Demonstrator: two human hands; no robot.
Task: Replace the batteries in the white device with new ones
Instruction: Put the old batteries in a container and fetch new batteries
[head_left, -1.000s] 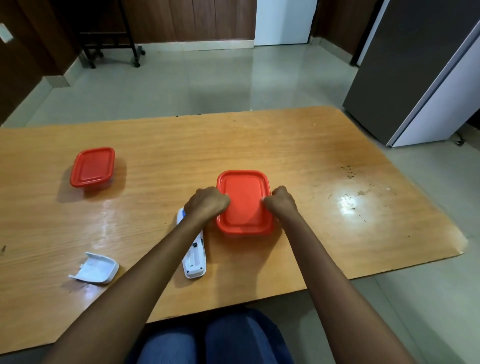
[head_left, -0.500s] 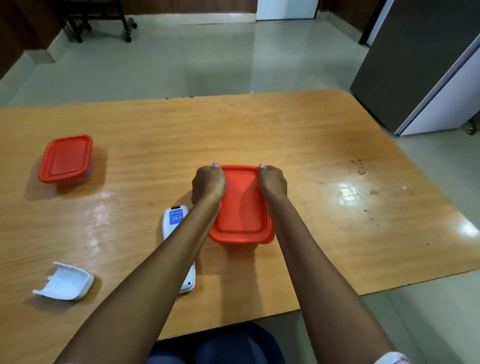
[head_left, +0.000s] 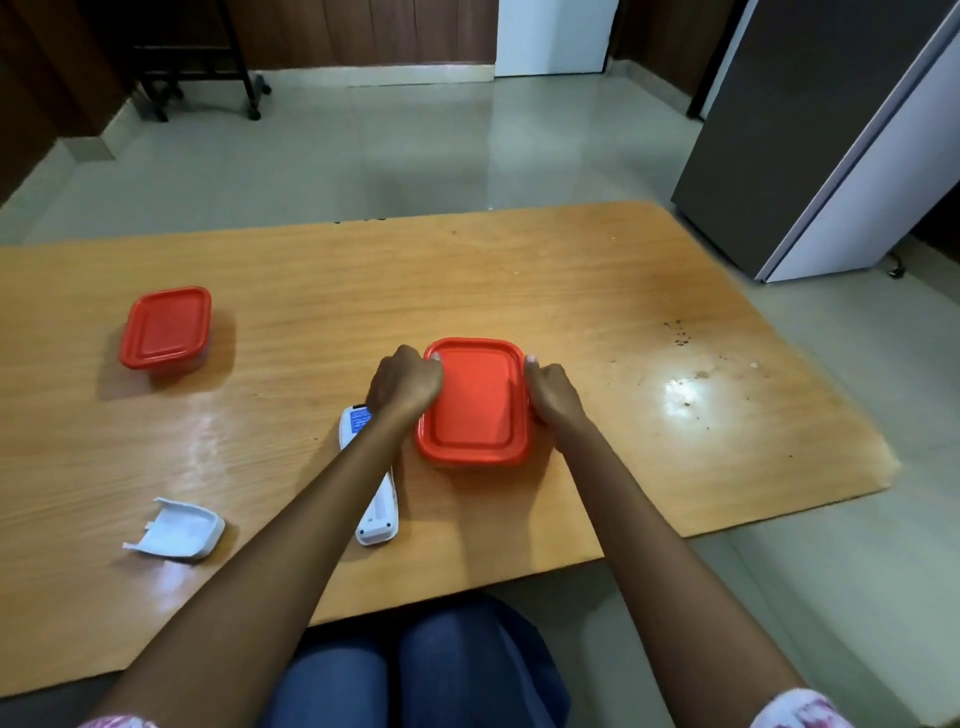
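Note:
A red-lidded container (head_left: 475, 402) stands at the middle of the wooden table (head_left: 597, 312). My left hand (head_left: 402, 382) grips its left rim and my right hand (head_left: 553, 392) grips its right rim, thumbs on the lid. The white device (head_left: 375, 512) lies face down just left of the container, partly under my left forearm, with a blue label at its far end. Its detached white battery cover (head_left: 179, 530) lies on the table at the near left. No batteries are visible.
A second red-lidded container (head_left: 166, 327) sits at the far left of the table. A grey and white fridge (head_left: 831, 130) stands on the floor to the right. A black wheeled stand (head_left: 202, 83) is at the far wall. Crumbs (head_left: 680, 338) dot the table's right side.
Both hands have shifted along the container's sides from the near end toward its far corners. The head view has tilted slightly; the container stays on the table.

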